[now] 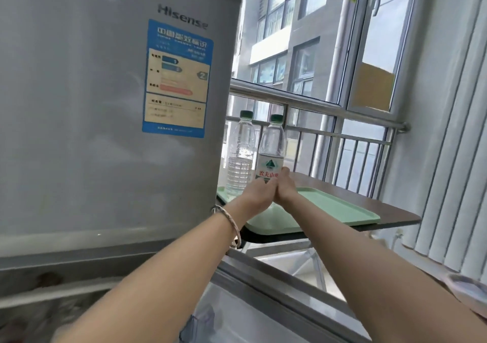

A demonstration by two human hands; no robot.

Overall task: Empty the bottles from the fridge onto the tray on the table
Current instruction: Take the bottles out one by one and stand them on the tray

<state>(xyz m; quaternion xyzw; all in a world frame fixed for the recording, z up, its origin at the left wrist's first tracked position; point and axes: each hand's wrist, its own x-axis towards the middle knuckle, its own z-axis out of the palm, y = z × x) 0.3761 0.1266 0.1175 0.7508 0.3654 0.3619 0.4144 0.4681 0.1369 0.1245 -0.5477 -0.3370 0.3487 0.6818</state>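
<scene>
Both hands clasp a bottle over the tray

Left hand [257,193] and right hand [286,188] wrap the labelled bottle [271,153] at centre frame, above the green tray [340,205]; a second bottle [241,155] stands just left, its base hidden by the fridge [105,105].

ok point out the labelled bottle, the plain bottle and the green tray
labelled bottle [272,142], head view, on its clear upper body above the label
plain bottle [241,163], head view, on its clear ribbed body
green tray [340,208], head view, on its bare surface right of the hands
</scene>
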